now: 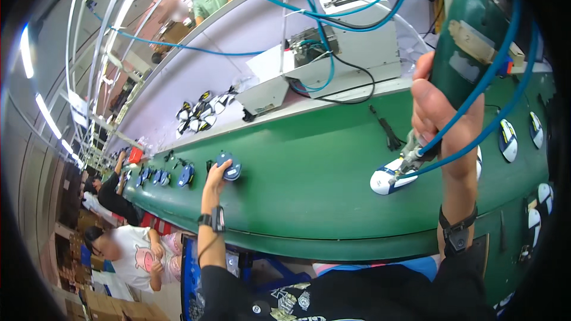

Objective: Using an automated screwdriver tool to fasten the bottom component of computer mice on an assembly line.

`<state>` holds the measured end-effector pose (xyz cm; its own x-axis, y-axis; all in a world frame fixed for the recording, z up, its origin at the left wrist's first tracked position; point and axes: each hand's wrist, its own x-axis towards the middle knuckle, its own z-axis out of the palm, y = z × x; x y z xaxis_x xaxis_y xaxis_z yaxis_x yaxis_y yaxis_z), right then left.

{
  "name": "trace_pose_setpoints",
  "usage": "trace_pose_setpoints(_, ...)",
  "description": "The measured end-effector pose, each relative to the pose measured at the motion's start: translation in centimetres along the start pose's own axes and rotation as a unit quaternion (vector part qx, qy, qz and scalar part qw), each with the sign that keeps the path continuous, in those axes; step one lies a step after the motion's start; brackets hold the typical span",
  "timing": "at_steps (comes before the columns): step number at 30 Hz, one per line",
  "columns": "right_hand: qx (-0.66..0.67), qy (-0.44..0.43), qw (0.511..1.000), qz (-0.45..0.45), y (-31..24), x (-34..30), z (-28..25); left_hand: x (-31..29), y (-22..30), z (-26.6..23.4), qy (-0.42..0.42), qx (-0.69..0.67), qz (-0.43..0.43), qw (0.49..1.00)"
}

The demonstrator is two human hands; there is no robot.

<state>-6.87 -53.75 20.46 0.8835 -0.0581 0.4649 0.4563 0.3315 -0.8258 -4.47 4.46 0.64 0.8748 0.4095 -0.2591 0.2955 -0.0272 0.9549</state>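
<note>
My left hand [217,175] is closed around the edge of a dark blue computer mouse [231,167], raised over the green belt [297,202]. On the right, my right hand [443,104] wraps round a green cylindrical air tool [467,47] with a worn label and blue hoses. A metal fitting [410,157] sits below that hand, close above a white and blue mouse [386,179]; I cannot tell whether they touch. A black coiled cable [389,134] lies just beyond that mouse.
Several blue mice [186,175] line the belt's left part. More white mice lie at right [507,139] and in a heap [202,113] behind the belt. A white machine [363,53] stands at the back. Blue hoses [505,113] hang at right. Other people sit at left.
</note>
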Motion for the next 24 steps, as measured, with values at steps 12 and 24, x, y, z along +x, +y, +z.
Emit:
trace_pose_setpoints(12, 0.051, 0.009, 0.998, -0.021, 1.3, -0.8, 0.4, -12.0, -1.0, 36.2, -0.361, -0.337, -0.105, 0.863)
trace_pose_setpoints(24, 0.103, 0.032, 0.992, -0.073, 4.0, 0.0, 1.1, -13.8, -0.6, 35.9, -0.367, -0.424, -0.089, 0.823)
